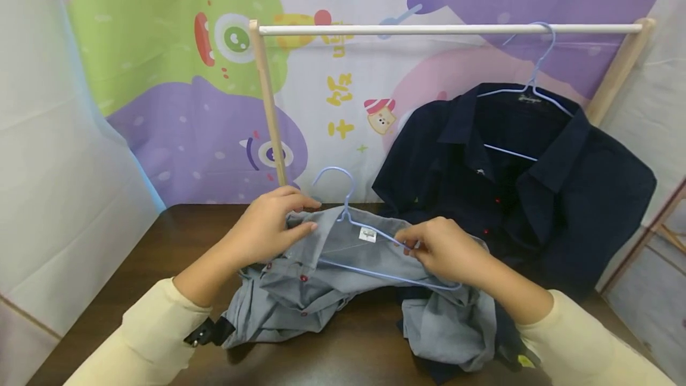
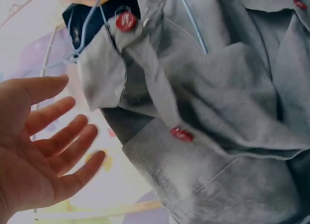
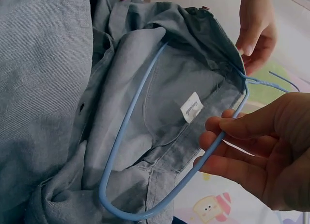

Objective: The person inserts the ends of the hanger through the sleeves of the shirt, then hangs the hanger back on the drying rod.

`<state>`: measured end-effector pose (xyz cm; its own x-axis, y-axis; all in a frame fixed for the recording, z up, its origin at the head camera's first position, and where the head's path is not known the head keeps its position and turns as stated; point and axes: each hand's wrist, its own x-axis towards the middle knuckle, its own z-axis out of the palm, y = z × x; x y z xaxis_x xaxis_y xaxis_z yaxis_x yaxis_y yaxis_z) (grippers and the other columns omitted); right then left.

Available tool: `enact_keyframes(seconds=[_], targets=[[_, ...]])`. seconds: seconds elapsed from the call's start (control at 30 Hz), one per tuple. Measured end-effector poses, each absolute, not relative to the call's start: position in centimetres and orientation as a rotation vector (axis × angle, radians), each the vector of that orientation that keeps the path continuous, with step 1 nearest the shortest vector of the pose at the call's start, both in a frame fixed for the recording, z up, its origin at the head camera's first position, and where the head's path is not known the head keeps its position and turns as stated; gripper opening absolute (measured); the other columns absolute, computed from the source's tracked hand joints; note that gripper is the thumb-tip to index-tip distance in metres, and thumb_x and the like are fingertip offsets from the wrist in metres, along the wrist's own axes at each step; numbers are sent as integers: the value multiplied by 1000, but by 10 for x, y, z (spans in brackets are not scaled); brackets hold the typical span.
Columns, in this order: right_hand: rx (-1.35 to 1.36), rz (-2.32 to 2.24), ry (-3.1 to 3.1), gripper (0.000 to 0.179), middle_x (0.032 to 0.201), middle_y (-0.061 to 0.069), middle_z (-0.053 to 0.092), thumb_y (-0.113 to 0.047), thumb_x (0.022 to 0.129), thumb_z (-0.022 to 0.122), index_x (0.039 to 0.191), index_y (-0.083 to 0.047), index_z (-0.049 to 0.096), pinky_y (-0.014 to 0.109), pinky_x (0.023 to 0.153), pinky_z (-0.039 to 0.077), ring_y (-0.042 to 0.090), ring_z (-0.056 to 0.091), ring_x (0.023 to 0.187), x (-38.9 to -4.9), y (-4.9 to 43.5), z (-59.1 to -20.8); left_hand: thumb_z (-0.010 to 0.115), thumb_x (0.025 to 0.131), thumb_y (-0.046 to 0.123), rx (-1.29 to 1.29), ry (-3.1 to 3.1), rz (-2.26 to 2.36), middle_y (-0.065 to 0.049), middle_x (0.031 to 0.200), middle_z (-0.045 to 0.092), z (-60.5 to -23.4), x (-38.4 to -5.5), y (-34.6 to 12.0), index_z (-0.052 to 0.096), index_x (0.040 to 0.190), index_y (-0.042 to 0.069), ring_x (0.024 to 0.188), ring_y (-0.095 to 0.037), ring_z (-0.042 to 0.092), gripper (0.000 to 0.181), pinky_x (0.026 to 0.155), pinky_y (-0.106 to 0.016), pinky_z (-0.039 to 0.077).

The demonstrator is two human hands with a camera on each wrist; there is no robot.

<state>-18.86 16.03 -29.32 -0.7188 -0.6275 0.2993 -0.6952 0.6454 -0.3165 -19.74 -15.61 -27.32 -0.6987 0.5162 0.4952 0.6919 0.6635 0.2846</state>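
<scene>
A grey button-up shirt with red buttons and a white label lies rumpled over the table. One side of a light blue wire hanger is inside the shirt's neck; its other end shows outside the cloth at the right. My right hand pinches the hanger's sloping right arm between thumb and fingers, as the right wrist view also shows. Beside the left collar is my left hand. In the left wrist view that hand has its fingers spread, apart from the collar, holding nothing.
A wooden rack with a white bar stands behind the grey shirt. On its right side hangs a dark navy shirt on another blue hanger, its lower part reaching the brown table. A cartoon-printed cloth forms the backdrop.
</scene>
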Motion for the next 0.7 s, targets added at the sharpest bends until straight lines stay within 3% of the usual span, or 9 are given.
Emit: enact_keyframes(seconds=[0.07,0.17,0.43,0.7], targets=[[1103,609,-2697,30,79,-4,68,11,79,67,97,-12,72,21,52,44,3,50,59,-187,160,-293,72,89,18,-1011,-2572,-653,-6,110,66,-273,-203,-156,68,120,6,99,-24,64,33,83,-42,51],[1114,595,-2694,30,78,-5,68,11,79,67,95,-13,72,22,52,43,2,49,58,-185,158,-292,70,91,15,-1088,-2628,-641,-8,113,68,-275,-209,-157,65,123,3,100,-22,64,35,83,-41,52],[1140,631,-2769,27,82,-3,71,10,81,69,102,-7,74,21,55,47,3,54,64,-181,157,-288,74,85,4,-1104,-2630,-555,-1,94,65,-285,-205,-155,68,115,6,82,-15,58,30,72,-35,50],[1180,702,-2826,27,83,-6,70,6,83,69,106,-6,73,21,57,50,2,56,64,-181,158,-285,73,86,4,-1028,-2606,-402,2,95,63,-287,-202,-150,68,106,15,82,-17,63,24,66,-38,53]])
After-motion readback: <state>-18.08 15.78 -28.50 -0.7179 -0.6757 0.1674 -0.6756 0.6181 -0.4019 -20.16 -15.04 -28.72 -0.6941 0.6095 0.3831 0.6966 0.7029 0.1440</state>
